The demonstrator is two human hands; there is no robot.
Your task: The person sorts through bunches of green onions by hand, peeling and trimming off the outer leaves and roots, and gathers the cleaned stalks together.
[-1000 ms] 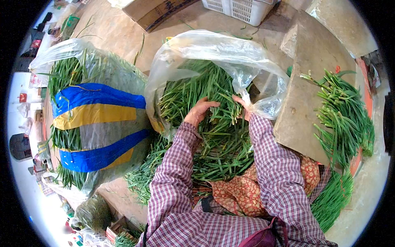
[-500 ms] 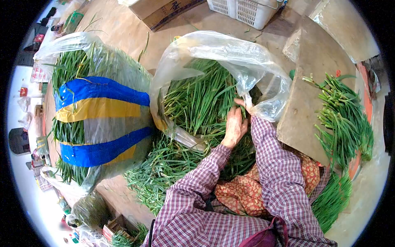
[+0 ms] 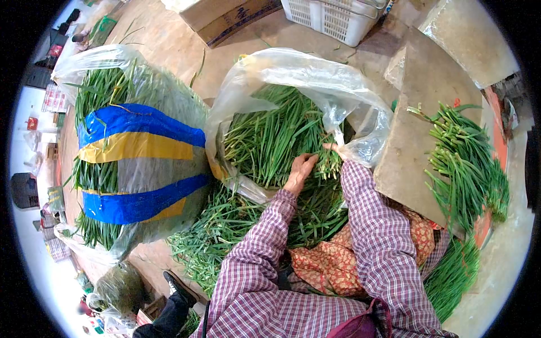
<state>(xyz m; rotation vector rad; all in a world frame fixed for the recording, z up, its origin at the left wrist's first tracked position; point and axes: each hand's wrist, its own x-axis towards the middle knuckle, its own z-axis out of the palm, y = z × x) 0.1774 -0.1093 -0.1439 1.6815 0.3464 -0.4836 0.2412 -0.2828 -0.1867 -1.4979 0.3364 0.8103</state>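
Green garlic chives (image 3: 276, 132) fill the open clear plastic bag (image 3: 304, 61) in front of me. Over the near side of the leaves lies my left hand (image 3: 301, 172), its fingers bent and close together; whether they grip anything is hidden. Pale cut stem ends (image 3: 328, 165) show just to its right. Of my right hand (image 3: 331, 147), only a small part shows at the bag's right side, with the bunched plastic covering the rest. More loose chives (image 3: 225, 228) are heaped below the bag.
A full bag with blue and yellow stripes (image 3: 141, 147) stands at left. On the right, bundled chives (image 3: 459, 163) lie beside a cardboard sheet (image 3: 417, 141). A white crate (image 3: 332, 19) and carton (image 3: 231, 19) are behind. Another person's shoe (image 3: 179, 284) shows at lower left.
My left hand has moved left, away from my right, uncovering stem ends between them. My right hand stays by the bunched plastic. Another person's leg and shoe have come into view at lower left.
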